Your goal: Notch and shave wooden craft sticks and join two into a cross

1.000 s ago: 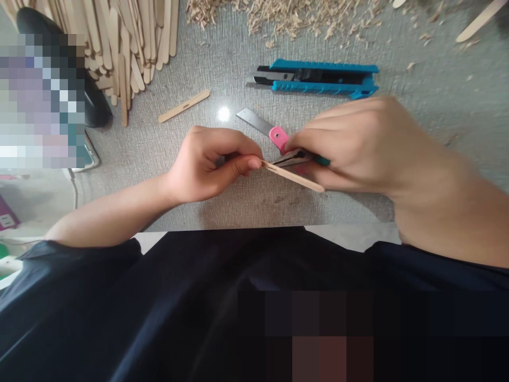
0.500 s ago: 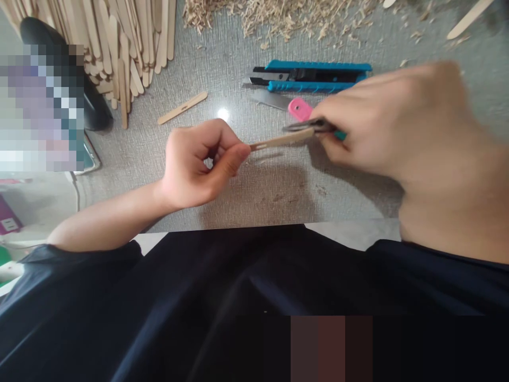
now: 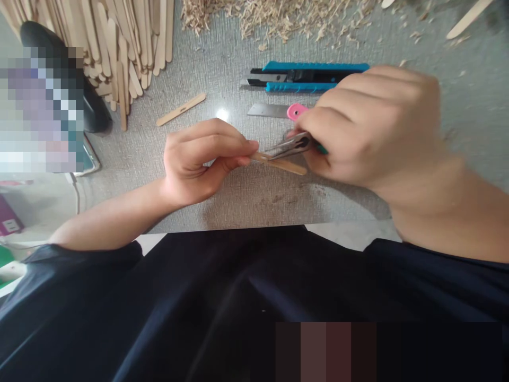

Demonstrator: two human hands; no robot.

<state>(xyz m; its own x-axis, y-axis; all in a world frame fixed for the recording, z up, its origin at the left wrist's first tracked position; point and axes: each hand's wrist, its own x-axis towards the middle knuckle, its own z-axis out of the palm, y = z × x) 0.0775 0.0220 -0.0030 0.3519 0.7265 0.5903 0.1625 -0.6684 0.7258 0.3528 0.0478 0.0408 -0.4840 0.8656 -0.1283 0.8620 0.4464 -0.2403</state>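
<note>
My left hand pinches one end of a flat wooden craft stick between thumb and fingers; the stick slants down to the right. Closed around the green handles of long-nose pliers is my right hand. The metal jaws reach left to the stick near a small hole beside my left fingertips. Just beyond my right hand lie a pink-handled blade and a blue utility knife, partly covered by it. Another craft stick with a dark mark in its middle rests on the table past my left hand.
A heap of craft sticks fills the far left, beside a black object and a blurred-out device with a cable. Wood shavings spread along the far side. A single stick lies at the far right. The table's near edge meets my body.
The pliers have moved left along the stick, from its far end to near my left fingertips. The stick's free end has swung down toward me, and my left fingers have shifted grip.
</note>
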